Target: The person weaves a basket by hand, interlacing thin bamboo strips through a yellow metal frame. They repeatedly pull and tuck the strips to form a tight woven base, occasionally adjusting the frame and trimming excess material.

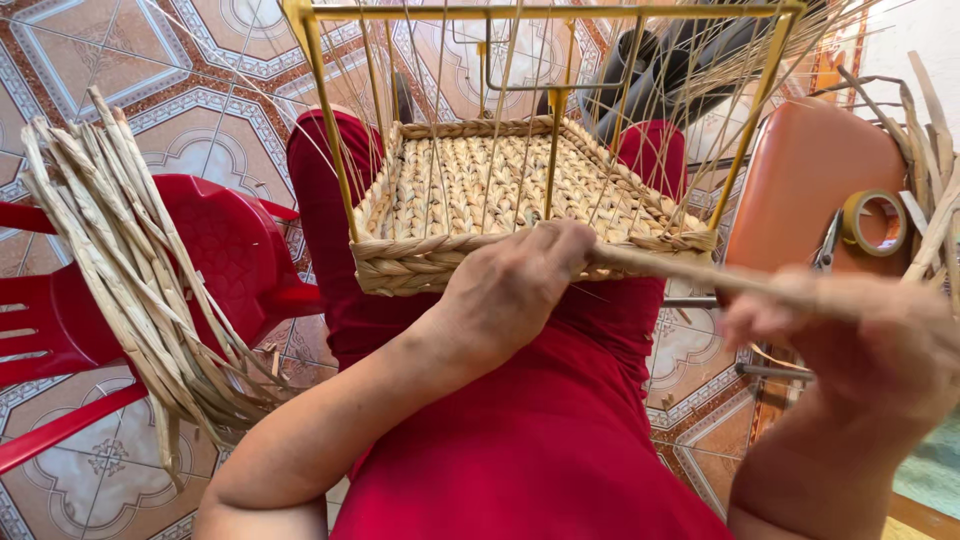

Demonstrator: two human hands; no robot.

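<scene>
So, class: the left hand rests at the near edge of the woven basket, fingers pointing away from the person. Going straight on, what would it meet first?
Probably the basket's braided near rim, which the left hand already touches; beyond it, a yellow frame post. Depth is uncertain.

The half-woven basket (520, 200) rests on the person's lap. Left of the basket, a bundle of straw strands (120, 270) lies on a plastic chair (230, 250). Right of the basket, a tape roll (873, 222) sits on a stool (800, 180).
</scene>
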